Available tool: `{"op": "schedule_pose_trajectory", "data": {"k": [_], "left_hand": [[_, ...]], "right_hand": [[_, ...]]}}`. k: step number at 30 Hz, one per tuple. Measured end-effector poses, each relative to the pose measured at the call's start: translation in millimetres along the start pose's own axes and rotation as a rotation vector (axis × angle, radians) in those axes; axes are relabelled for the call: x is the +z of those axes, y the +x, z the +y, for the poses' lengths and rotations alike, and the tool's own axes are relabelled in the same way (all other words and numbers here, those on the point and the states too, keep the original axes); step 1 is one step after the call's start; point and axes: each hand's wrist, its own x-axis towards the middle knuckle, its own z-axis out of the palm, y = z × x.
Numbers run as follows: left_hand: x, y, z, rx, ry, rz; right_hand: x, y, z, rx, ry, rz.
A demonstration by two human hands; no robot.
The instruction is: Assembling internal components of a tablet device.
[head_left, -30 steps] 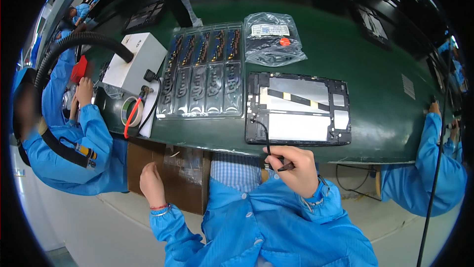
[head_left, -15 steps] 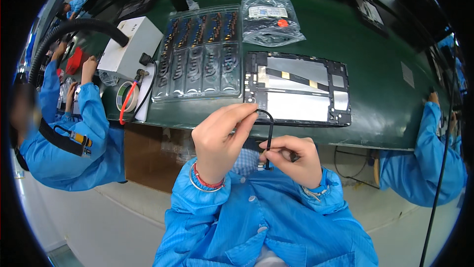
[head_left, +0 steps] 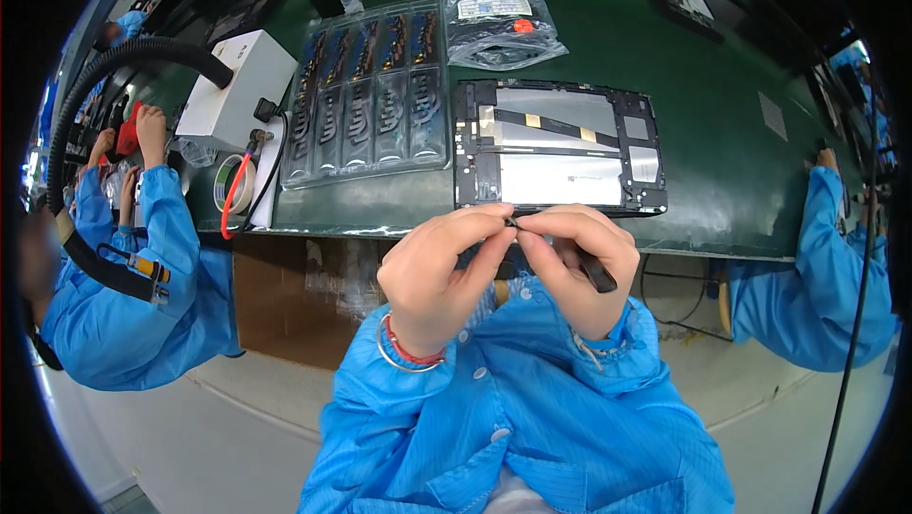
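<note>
My left hand (head_left: 445, 265) and my right hand (head_left: 581, 259) meet fingertip to fingertip just off the table's front edge. Both pinch a thin black cable (head_left: 513, 222), of which only a short dark bit shows; the fingers hide the rest. A dark, rounded end of some object (head_left: 598, 274) sticks out from my right palm, its kind unclear. Just beyond my fingertips lies an opened tablet-like device (head_left: 560, 178), with silver plates, a black frame and a dark ribbon strip across it.
A clear compartment tray (head_left: 366, 164) of small dark parts stands left of the device. Behind the device is a clear plastic bag (head_left: 503, 25). Farther left are a white box (head_left: 233, 96), a tape roll (head_left: 235, 183) and a red hose (head_left: 229, 205). People in blue sit on both sides.
The cable hung as a bent loop between my hands; now it is mostly hidden. My right hand has come up to meet the left at the fingertips. The view has shifted slightly.
</note>
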Motion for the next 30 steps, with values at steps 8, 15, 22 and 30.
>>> {"op": "schedule_pose_trajectory", "data": {"k": [8,15,22,30], "left_hand": [[0,-1,2,-0.004,-0.003,0.085],[-4,1,-2,0.006,0.045,0.128],[-22,17,-30,-0.004,0.223,0.076],[-17,101,-140,0.279,0.794,-0.289]], "right_hand": [[21,-7,4,-0.205,-0.112,0.178],[30,-4,9,-0.434,-0.275,0.190],[8,-1,6,-0.343,-0.198,0.130],[-24,-3,7,-0.162,-0.217,0.287]]}}
